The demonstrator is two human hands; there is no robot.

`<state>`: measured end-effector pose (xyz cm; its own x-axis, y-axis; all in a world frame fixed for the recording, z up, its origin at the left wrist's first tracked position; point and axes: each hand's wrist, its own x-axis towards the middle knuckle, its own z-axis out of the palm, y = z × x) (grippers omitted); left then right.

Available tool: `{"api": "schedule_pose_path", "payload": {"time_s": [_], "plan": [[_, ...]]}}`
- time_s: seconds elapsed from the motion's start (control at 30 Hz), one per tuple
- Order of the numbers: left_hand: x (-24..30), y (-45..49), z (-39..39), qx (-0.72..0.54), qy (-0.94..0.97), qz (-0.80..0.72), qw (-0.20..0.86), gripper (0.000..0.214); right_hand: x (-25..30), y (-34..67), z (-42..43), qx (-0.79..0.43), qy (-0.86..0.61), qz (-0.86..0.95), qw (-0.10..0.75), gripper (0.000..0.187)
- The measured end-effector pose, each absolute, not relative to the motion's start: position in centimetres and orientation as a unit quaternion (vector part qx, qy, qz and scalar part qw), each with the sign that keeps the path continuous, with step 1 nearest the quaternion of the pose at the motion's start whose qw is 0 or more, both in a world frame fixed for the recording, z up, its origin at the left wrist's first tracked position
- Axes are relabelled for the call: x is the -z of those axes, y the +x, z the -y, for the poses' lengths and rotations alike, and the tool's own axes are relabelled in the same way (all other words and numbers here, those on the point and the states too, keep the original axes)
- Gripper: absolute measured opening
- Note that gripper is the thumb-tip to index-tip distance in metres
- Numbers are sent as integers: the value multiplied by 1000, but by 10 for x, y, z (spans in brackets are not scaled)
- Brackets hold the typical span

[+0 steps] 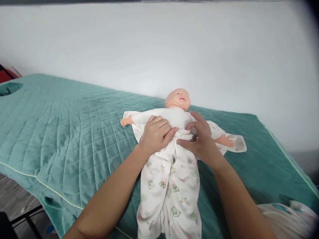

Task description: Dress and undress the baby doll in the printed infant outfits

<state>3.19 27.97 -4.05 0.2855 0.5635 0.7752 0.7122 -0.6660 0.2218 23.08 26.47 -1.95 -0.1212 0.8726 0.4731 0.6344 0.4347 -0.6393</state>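
Note:
A baby doll (177,99) lies on its back with its head away from me. It wears a white top (171,115) and white trousers (171,192) printed with small green animals. My left hand (157,132) rests at the waist on the left, its fingers curled over the trousers' waistband and the thumb pointing right. At the right side of the waist, my right hand (199,136) has its thumb and bent forefinger apart, touching the cloth. Beneath the doll, an open white garment (239,143) is spread out on both sides. The hands partly hide the waist.
A green quilted cover (74,126) lies over the bed beneath the doll. Behind it rises a white wall (124,43). Light patterned cloth (286,219) lies at the lower right. A dark metal frame (27,215) stands by the floor at the lower left.

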Motion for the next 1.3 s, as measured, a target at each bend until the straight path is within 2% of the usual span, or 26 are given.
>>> {"api": "schedule_pose_path", "payload": {"time_s": [0.1, 0.2, 0.4, 0.53, 0.83, 0.97, 1.13, 1.3], "plan": [[42, 31, -279, 449, -793, 402, 87, 46, 19, 234, -261, -93, -479, 792, 367, 37], [43, 31, -278, 452, -787, 408, 97, 47, 19, 236, -254, -22, -465, 810, 357, 37], [46, 30, -276, 453, -773, 426, 130, 48, 31, 236, -232, 91, -434, 802, 400, 27], [50, 28, -275, 444, -768, 440, 137, 49, 37, 236, -218, 123, -408, 792, 436, 23], [64, 19, -272, 424, -764, 477, 99, 49, 44, 245, -198, 60, -372, 813, 444, 28], [70, 15, -270, 413, -746, 514, 88, 50, 49, 249, -191, 22, -464, 788, 404, 23], [72, 12, -263, 409, -720, 560, 34, 51, 53, 251, -182, -124, -588, 728, 331, 34], [65, 13, -244, 460, -692, 552, -73, 50, 56, 251, -186, -146, -579, 732, 328, 29]]}}
